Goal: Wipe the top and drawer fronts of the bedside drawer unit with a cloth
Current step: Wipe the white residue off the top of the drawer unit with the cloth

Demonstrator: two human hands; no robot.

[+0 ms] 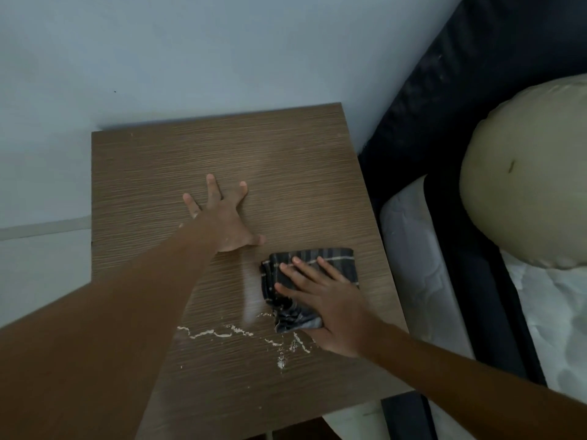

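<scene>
The top [286, 173] is being wiped: the right hand [320, 300], fingers [305, 268] straight and spread, presses the cloth [336, 258] flat at its near right, the left hand [222, 220] splayed flat beyond; next, I judge, sweep up the near white crumbs [222, 333].

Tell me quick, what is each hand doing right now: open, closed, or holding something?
Left hand: open, fingers spread flat on the wooden top.
Right hand: open, straight fingers pressing the cloth down.

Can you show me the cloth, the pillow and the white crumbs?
cloth [333, 260]: head view, bare striped part near its far edge
pillow [524, 185]: head view, its middle
white crumbs [280, 364]: head view, the biggest clump
</scene>
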